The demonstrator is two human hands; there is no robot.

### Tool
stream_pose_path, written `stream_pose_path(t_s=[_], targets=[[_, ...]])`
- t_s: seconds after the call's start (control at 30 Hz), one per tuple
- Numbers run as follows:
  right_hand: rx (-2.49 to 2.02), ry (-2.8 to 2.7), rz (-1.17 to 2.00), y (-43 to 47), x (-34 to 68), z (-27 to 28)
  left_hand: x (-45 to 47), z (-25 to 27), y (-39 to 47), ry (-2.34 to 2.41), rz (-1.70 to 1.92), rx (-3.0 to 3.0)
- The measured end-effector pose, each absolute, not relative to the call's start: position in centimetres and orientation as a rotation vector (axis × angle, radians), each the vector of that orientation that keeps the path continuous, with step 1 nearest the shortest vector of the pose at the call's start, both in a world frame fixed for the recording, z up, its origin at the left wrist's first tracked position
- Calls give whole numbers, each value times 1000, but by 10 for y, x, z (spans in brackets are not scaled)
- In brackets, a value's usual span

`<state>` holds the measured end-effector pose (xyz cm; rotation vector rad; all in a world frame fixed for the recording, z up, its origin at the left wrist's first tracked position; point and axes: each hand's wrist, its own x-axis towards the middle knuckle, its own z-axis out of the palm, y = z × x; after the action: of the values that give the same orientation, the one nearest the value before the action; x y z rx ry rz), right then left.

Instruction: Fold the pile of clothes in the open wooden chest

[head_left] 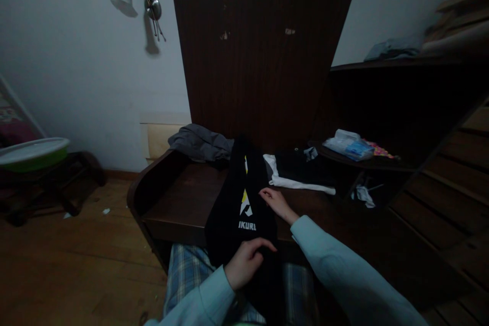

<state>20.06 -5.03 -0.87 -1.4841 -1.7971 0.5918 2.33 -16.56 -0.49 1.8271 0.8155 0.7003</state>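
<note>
A long black garment (225,214) with a white and yellow print and partly readable lettering lies over a dark wooden bench-like surface (175,191). Its near end hangs over the front edge toward my lap. My left hand (246,265) rests over the lower part of the garment, index finger stretched out and thumb apart from it. Farther forward, my right hand (278,204) is at the garment's right edge, fingertips pressed together on the cloth. Beyond that hand, a folded black and white garment (301,173) lies on the wood.
A crumpled grey cloth (202,143) sits at the back left. To the right, a shelf (405,165) holds a plastic pack of tissues or wipes (349,145). A tall dark board (263,51) stands behind. At far left, a green basin (38,155) rests on a low stand.
</note>
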Motion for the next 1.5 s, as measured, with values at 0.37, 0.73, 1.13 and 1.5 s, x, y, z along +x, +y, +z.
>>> stream_pose_path(t_s=[0.37, 0.73, 1.13, 1.5], targets=[[-1529, -1861, 489, -51, 199, -8, -7, -11, -141, 1054, 893, 1804], [-1574, -2073, 62, -55, 204, -13, -7, 4, -135, 984, 872, 1738], [-1825, -2142, 135, -48, 208, 0, -5, -8, -122, 1045, 740, 1958], [-2017, -1988, 202, 10, 153, 50, -1, -10, -123, 1087, 712, 1958]])
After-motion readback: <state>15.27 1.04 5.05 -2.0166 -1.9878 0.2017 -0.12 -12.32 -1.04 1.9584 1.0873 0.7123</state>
